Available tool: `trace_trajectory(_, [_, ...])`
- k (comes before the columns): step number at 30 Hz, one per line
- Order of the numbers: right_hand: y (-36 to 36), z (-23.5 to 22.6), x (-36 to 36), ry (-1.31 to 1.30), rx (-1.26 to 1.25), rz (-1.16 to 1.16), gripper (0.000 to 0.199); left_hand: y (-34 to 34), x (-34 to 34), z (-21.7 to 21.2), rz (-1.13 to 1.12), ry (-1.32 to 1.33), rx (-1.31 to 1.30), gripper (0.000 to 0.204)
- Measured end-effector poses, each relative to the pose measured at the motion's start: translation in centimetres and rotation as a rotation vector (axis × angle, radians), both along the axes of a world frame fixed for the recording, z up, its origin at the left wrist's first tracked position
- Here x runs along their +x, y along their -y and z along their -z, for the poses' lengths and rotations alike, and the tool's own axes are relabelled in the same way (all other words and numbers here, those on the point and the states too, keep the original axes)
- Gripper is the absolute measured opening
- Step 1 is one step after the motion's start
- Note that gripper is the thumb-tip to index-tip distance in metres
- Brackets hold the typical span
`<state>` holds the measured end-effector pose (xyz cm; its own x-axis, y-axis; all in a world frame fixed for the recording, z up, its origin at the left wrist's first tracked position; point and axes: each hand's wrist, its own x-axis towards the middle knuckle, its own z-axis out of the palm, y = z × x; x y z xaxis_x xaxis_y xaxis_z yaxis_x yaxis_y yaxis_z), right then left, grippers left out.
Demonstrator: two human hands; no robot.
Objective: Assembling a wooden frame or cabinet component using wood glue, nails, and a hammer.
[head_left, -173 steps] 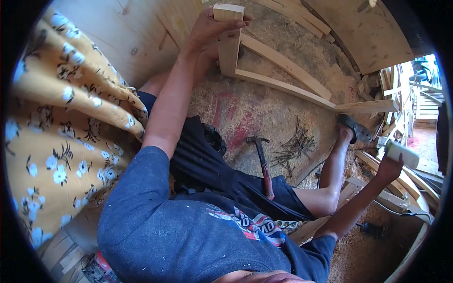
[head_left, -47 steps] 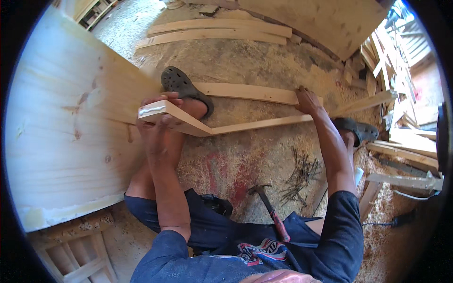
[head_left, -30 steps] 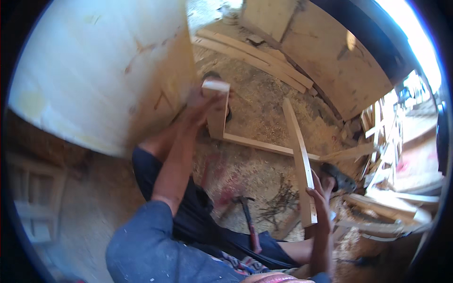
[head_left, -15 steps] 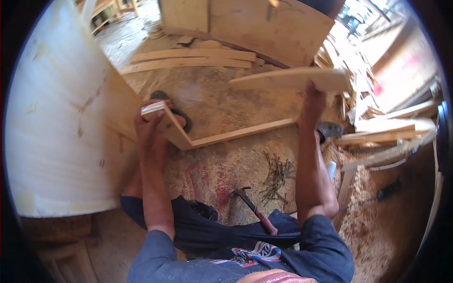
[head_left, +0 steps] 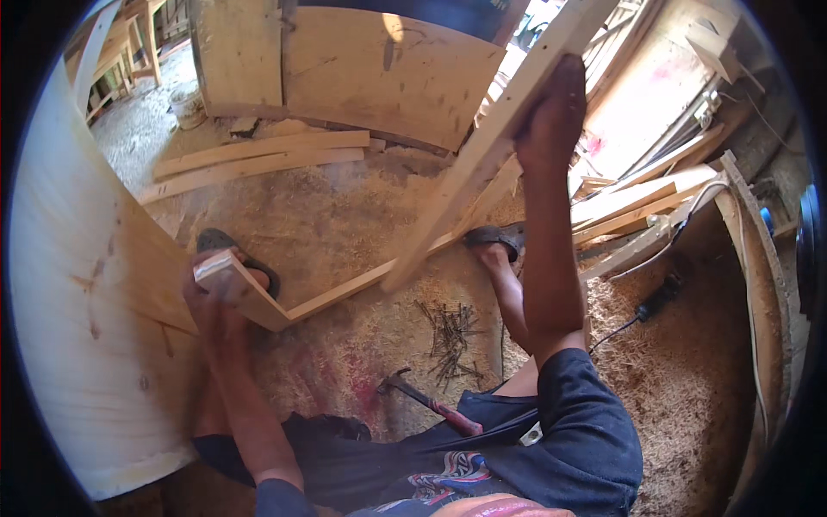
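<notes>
My left hand [head_left: 211, 302] is closed around the short piece of an L-shaped wooden frame [head_left: 345, 289], near a white-coated end. The frame's long piece runs off to the right along the floor. High on the right, my right hand [head_left: 551, 125] grips a wooden plank [head_left: 482, 146], which slants steeply, its low end in front of the frame's long piece; whether they touch I cannot tell. Beneath these, a claw hammer [head_left: 435, 405] with a red-and-black handle lies by my leg. A loose heap of nails [head_left: 450, 340] is spread on the sawdust-covered floor.
A large pale wooden panel [head_left: 95, 327] stands close on the left. Two wooden strips [head_left: 258, 159] lie farther off, before upright boards [head_left: 379, 73]. Lumber [head_left: 637, 202], a black cable [head_left: 659, 297] and wood shavings [head_left: 680, 414] crowd the right side.
The plank in my right hand has swung from nearly level to a steep slant, and that hand is raised. My left hand keeps its hold on the frame. The whole view has shifted rightward.
</notes>
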<state>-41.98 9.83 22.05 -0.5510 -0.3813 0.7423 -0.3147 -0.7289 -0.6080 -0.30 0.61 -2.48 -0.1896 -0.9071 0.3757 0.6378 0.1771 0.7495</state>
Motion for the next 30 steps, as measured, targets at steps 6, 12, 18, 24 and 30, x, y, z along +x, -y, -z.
trace_trajectory(6, [-2.4, -3.1, 7.1, -0.598, 0.295, 0.201, 0.04, 1.7, -2.5, -1.1, -0.074, 0.078, 0.022, 0.04])
trace_trajectory(12, [1.7, 2.6, 16.7, -1.347, 0.446, 0.116, 0.058, 2.0, -1.2, -1.7, -0.083, 0.148, -0.094, 0.031])
trace_trajectory(18, [5.1, 5.7, 17.9, -1.521, 0.297, 0.087, 0.061, 2.1, -1.0, -1.2, -0.094, 0.134, -0.037, 0.034])
trace_trajectory(24, [6.7, 6.2, 18.6, -1.572, 0.295, 0.034, 0.062, 2.2, -1.4, -0.7, -0.073, 0.027, -0.004, 0.035])
trace_trajectory(30, [7.2, 6.8, 18.8, -1.561, 0.326, 0.022, 0.062, 2.5, -1.8, -0.6, -0.124, 0.002, -0.041, 0.032])
